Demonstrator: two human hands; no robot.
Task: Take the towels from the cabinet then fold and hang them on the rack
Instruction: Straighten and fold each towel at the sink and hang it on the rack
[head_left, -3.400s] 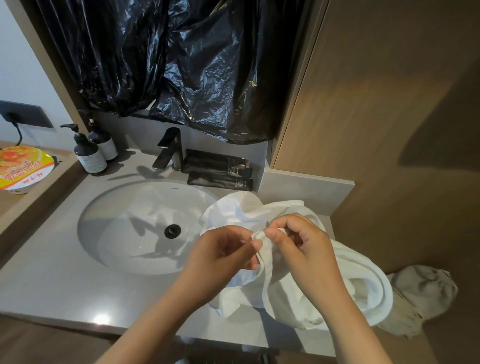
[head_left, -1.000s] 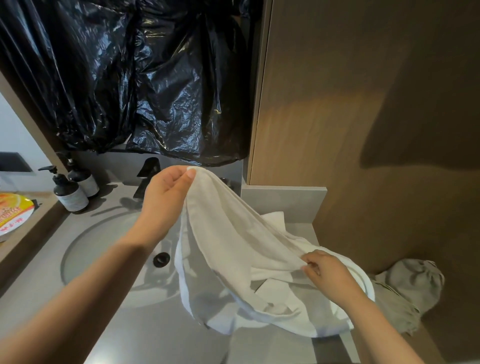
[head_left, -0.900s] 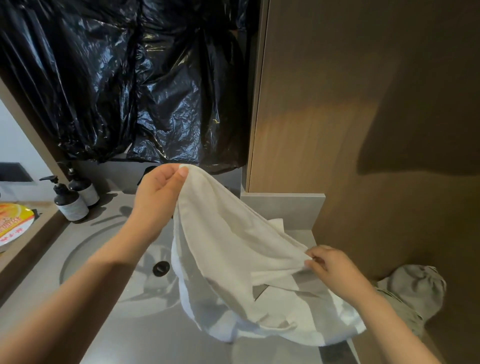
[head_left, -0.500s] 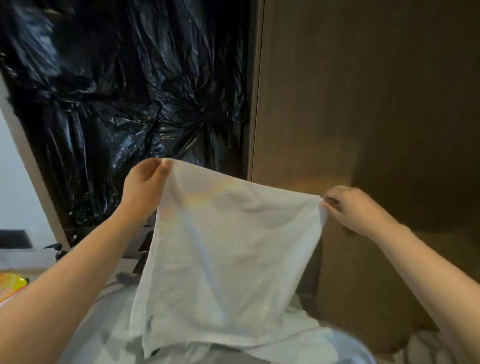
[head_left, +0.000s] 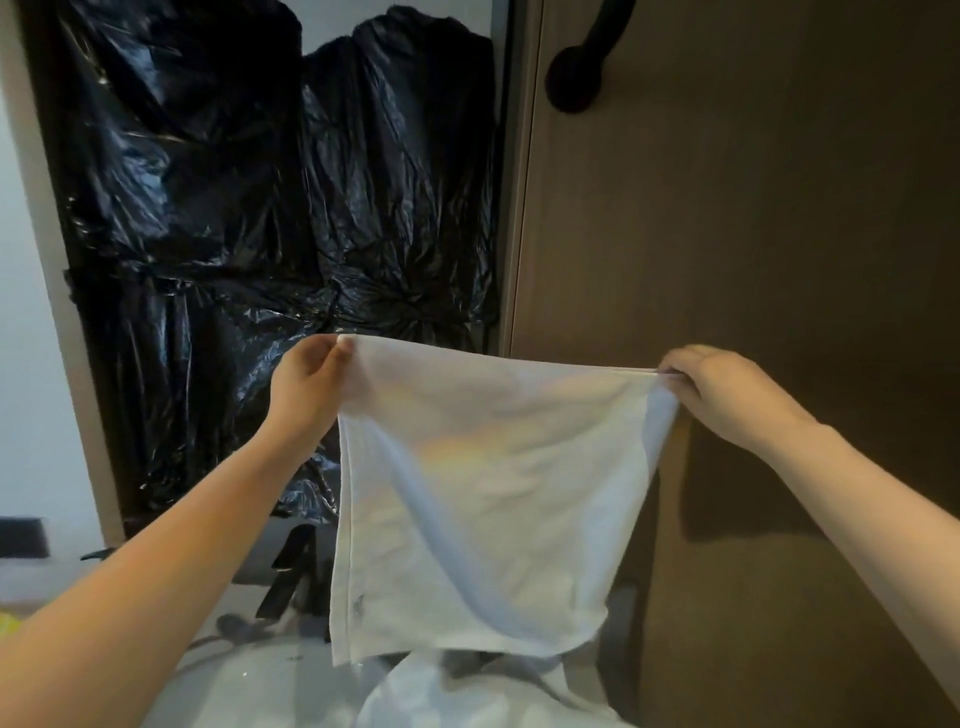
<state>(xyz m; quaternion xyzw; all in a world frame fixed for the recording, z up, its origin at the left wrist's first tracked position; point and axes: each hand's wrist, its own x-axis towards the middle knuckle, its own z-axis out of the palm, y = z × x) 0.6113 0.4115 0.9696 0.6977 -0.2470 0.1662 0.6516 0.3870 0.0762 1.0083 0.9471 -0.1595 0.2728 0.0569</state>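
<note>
The person is holding a white towel (head_left: 483, 499) up in the air, spread out by its top edge. The left hand (head_left: 306, 384) is pinching the towel's top left corner between thumb and curled fingers, and its grip is closed tight on the cloth. The right hand (head_left: 722, 395) is doing the same at the top right corner, with its fingers curled over the hem and nothing else in its grip. Between the 2 hands the top edge is stretching almost straight, with the left corner sitting a little higher than the right.

The towel is hanging flat and open, with 1 soft fold running slantwise down it from upper left to lower right. A small dark mark is showing near its lower left corner, too blurred to make out. The towel's bottom edge is hanging just above a heap of white cloth (head_left: 467, 696) lying on the pale bench (head_left: 249, 675).

Behind the towel's left side, crinkled black plastic sheeting (head_left: 260, 208) is covering the wall. Behind its right side a brown wooden panel (head_left: 753, 234) is standing, and high above the towel a black bar (head_left: 576, 78) is fixed to that panel by a round base. Down to the left of the towel a black tap (head_left: 291, 577) is showing — partly hidden by the cloth's edge.
</note>
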